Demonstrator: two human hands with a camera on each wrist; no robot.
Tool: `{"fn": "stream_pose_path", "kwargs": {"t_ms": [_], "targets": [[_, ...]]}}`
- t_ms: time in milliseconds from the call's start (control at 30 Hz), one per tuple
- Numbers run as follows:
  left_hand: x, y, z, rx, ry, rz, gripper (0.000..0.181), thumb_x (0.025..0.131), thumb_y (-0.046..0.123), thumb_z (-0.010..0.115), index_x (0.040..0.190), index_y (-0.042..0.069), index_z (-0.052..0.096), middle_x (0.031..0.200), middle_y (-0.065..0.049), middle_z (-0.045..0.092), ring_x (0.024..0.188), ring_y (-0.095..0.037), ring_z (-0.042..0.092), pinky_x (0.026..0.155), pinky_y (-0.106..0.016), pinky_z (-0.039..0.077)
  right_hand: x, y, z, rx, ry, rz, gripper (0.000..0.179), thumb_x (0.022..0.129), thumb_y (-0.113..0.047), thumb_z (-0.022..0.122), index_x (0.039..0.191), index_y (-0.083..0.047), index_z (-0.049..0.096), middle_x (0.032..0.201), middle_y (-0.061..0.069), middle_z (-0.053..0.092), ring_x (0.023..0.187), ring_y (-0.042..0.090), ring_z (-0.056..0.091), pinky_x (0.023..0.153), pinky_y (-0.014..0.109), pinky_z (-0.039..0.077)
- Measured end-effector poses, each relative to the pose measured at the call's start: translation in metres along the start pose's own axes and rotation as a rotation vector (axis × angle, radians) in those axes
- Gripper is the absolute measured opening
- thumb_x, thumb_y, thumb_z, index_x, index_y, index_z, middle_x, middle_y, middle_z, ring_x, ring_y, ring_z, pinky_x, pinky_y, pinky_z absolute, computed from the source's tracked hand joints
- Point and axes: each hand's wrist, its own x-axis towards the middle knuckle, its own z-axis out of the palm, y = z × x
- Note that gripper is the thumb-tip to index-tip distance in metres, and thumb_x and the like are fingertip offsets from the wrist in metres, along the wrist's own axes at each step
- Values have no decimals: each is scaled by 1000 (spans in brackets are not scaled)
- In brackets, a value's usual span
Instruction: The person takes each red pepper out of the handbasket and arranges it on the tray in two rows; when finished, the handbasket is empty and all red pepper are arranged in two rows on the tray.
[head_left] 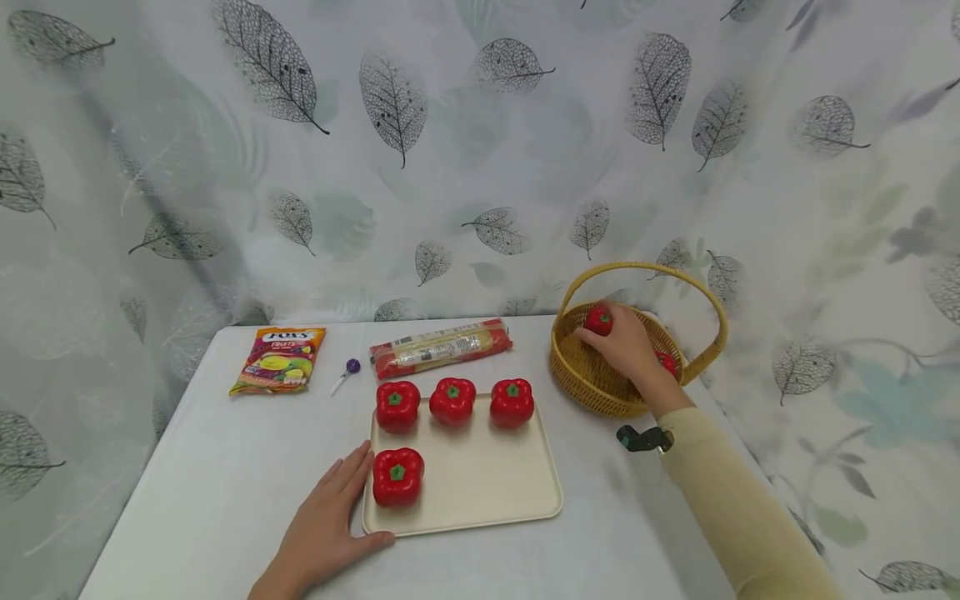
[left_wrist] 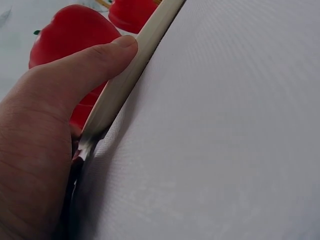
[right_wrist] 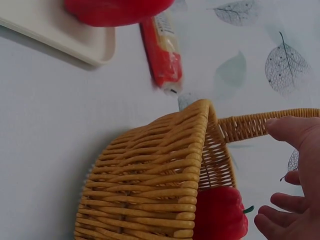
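Observation:
My left hand rests at the near left corner of a cream tray, fingers extended along its left side. Its thumb lies against the tray's near edge, as the left wrist view also shows. On the tray sit several red bell peppers with green stems, in a back row and at front left. At the right, my right hand is inside a wicker basket, over a red bell pepper. In the right wrist view its fingers are spread, a little apart from that pepper. Another red pepper is partly hidden by the forearm.
Behind the tray lies a long red-and-clear packet. A purple lollipop and a candy bag lie at the back left. The basket's tall handle arches over it. A leaf-patterned curtain hangs behind the white-covered table.

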Motion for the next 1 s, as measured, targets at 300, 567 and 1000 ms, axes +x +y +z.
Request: {"fn": "stream_pose_path", "kwargs": {"t_ms": [300,567,1000], "targets": [[1,1,0,-12,-2,0,131,69,91,74,171,17,37,174,-4,36,157,-33,38,119,-66,41,9,3,-2,-10,-43,27,85,101,-38,77,162,6,38,163,32,41,149,50,40,121,65,38],[2,0,1,-16,-1,4,132,68,90,75,171,17,37,174,-3,36,157,-32,38,118,-66,41,18,10,-1,-25,-52,45,82,101,-27,77,163,8,36,163,34,40,150,51,39,122,65,37],[2,0,0,-14,-30,-40,133,67,91,76,171,18,37,175,-3,36,157,-35,37,115,-68,44,29,31,6,-31,-69,135,84,102,-25,77,166,3,31,161,36,36,147,53,39,119,69,38]]}}
